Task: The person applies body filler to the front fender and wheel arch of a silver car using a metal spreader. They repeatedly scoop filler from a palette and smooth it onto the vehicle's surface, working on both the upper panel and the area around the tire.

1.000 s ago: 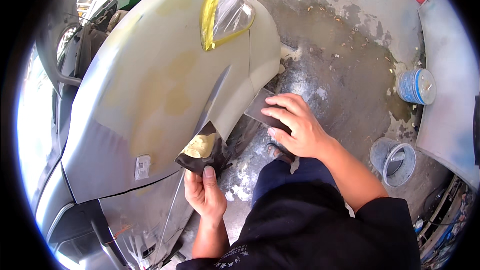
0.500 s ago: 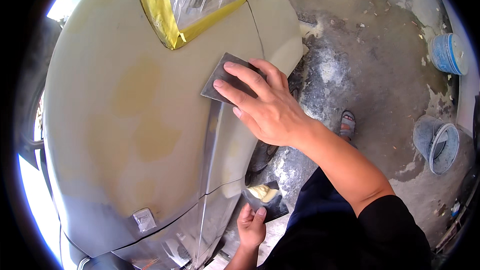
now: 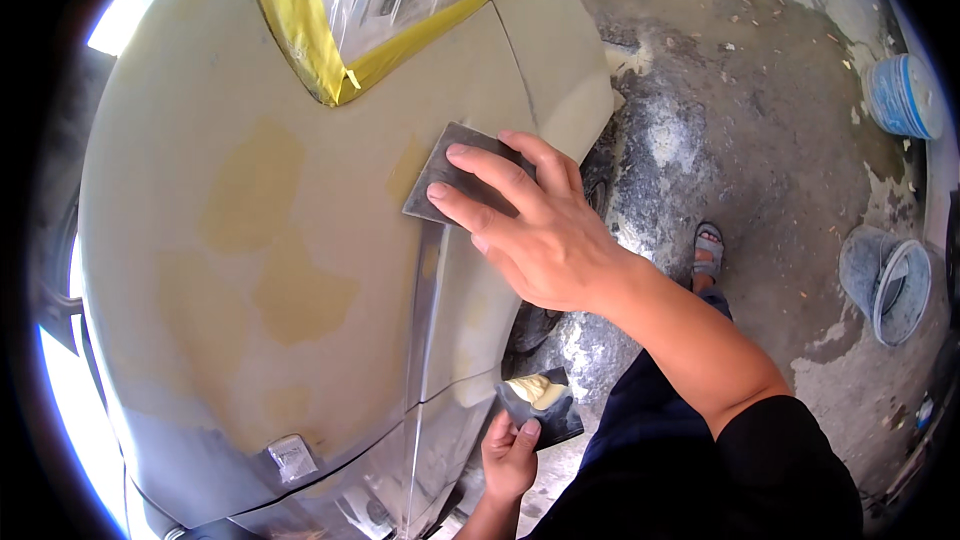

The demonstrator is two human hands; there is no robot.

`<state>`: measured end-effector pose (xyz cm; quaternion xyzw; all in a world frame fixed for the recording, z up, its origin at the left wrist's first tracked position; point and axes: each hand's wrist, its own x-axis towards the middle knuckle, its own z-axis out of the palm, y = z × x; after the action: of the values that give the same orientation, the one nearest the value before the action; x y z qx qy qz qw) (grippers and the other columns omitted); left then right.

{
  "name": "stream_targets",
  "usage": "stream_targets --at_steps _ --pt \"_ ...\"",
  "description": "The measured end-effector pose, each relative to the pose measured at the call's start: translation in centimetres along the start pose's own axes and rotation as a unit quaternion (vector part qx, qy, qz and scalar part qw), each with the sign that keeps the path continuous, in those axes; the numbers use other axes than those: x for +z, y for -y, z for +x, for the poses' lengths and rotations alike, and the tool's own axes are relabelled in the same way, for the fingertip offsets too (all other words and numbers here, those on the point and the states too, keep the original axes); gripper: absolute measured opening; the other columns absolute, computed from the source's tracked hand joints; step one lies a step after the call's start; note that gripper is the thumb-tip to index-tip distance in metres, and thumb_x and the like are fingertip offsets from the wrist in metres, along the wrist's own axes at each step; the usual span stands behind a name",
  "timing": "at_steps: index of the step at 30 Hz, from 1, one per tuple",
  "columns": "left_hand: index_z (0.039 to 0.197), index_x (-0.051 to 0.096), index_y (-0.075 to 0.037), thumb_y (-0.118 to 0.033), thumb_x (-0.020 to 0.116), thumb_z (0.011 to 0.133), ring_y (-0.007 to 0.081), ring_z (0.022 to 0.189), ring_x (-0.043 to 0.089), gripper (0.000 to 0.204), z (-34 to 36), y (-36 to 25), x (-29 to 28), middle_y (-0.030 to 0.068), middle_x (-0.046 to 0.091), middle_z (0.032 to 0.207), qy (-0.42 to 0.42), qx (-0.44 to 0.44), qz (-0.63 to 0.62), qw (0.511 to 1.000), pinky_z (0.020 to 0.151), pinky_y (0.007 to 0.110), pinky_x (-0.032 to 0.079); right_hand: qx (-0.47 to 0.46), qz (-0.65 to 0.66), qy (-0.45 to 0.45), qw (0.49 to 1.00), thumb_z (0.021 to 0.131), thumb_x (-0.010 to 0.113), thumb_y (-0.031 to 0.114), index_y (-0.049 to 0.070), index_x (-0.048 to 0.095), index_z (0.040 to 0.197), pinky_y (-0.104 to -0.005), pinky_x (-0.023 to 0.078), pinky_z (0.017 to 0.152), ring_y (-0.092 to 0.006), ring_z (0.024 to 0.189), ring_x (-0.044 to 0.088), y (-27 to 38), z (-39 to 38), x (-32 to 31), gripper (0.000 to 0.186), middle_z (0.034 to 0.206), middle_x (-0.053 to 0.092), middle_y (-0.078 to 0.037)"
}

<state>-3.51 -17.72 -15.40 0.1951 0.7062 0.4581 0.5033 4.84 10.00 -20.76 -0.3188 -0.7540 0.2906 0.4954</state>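
My right hand holds a dark grey, flat filler spreader, fingers spread over its upper face and the thumb partly hidden beneath. The spreader lies against the curved car body panel, just below the masked headlight. A yellowish filler patch shows beside its left edge. Lower down, my left hand grips a small dark plate by its near edge, thumb on top. Cream-coloured filler paste is heaped on that plate.
Yellow tape and clear plastic cover the headlight. Larger yellowish patches mark the panel. On the stained concrete floor at the right stand a blue-and-white bucket and a grey bucket. My sandalled foot is beside the car.
My right hand and the spreader have shifted slightly away from the headlight, and a yellowish patch now shows at the spreader's left. The view has shifted a little; my left hand keeps its hold.
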Motion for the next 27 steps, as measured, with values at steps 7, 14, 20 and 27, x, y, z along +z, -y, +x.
stream_targets --at_steps 7,14,20,27 --pt "0.131 0.048 0.004 0.003 0.053 0.092 0.0207 0.118 0.054 0.04 0.2 0.2 0.1 0.0122 0.058 0.128 0.003 0.009 0.006 1.0 0.105 0.035 0.037 0.003 -0.006 -0.006 1.0 0.075 0.067 0.008 0.02 0.055 0.129 -0.0529 0.038 0.091 -0.0408 0.119 0.037 0.6 1.2 0.4 0.056 0.14 0.039 -0.006" --pt "0.129 0.05 0.004 0.004 0.053 0.092 0.0186 0.116 0.055 0.038 0.1 -0.1 0.4 0.0109 0.06 0.125 0.006 -0.005 0.017 1.0 0.103 0.033 0.038 0.025 -0.009 0.01 1.0 0.079 0.065 0.012 0.016 0.054 0.129 -0.0525 0.04 0.09 -0.0397 0.118 0.038 0.2 -0.4 -1.1 0.051 0.14 0.04 -0.007" --pt "0.129 0.05 0.003 0.003 0.053 0.091 0.0184 0.116 0.055 0.038 0.0 0.3 0.0 0.0103 0.06 0.125 0.009 -0.008 0.016 1.0 0.103 0.033 0.038 0.038 0.018 -0.04 0.998 0.083 0.063 0.014 0.014 0.052 0.131 -0.0514 0.041 0.087 -0.0378 0.117 0.039 0.2 3.2 -0.7 0.049 0.14 0.038 -0.007" --pt "0.13 0.05 0.003 0.003 0.054 0.092 0.0182 0.115 0.055 0.039 0.1 0.7 -0.4 0.0098 0.06 0.125 0.004 -0.009 0.024 1.0 0.103 0.033 0.038 0.061 0.007 0.007 0.998 0.082 0.063 0.013 0.012 0.051 0.132 -0.0512 0.042 0.086 -0.037 0.114 0.04 0.9 1.3 0.2 0.051 0.14 0.037 -0.007"
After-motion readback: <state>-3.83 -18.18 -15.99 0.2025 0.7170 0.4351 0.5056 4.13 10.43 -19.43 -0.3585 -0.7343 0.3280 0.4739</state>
